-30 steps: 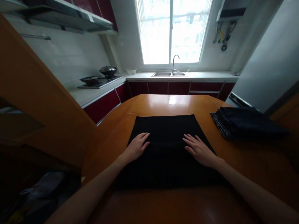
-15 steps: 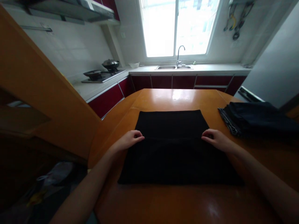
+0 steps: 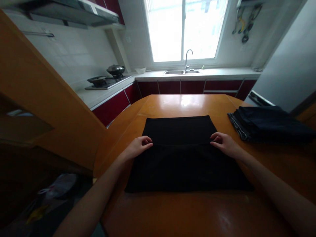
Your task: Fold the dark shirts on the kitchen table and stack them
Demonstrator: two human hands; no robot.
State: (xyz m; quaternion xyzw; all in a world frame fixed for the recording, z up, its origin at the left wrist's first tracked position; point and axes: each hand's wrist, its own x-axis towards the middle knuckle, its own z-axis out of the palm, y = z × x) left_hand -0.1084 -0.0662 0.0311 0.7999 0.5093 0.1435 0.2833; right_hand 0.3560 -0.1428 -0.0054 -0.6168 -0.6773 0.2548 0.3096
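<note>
A black piece of folded cloth [image 3: 182, 171] lies flat on the wooden table, its upper layer's edge running straight across the middle. At the left end of that edge, my left hand [image 3: 138, 145] has thumb and fingertips close together on the fabric. Opposite it, my right hand [image 3: 225, 144] touches the cloth near the right end of the edge, with a gap between thumb and forefinger. The cloth is so dark that its kind and the layers under my fingertips cannot be made out.
A stack of dark folded clothes [image 3: 271, 123] sits on the right of the wooden table [image 3: 172, 214]. Behind are a counter with a sink [image 3: 174, 72] and a stove with pans [image 3: 115, 69]. An orange wooden panel [image 3: 49, 85] slants along the left.
My right thumb and forefinger have come slightly apart. My left hand stays at almost the same spot on the cloth. The whole view has shifted a little.
</note>
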